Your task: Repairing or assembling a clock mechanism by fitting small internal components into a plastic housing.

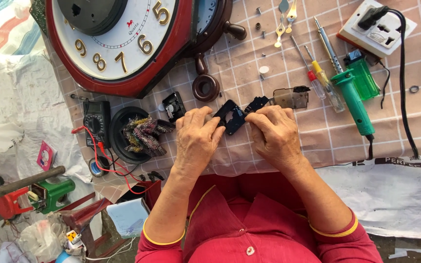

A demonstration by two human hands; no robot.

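Both hands grip the small black plastic clock-movement casing (231,117) over the checked tablecloth (405,126); the left hand (197,141) pinches its near edge, steadying it; the right hand (275,134) clasps the far side; a green soldering iron (354,100) lies nearby, within reach

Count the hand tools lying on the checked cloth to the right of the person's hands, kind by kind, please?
Screwdrivers: 2, one with a red collar and one with a yellow handle
Soldering irons: 1, green handle
Total: 3
Both lie beyond the right hand; the left hand and the right together hold a small black clock part.
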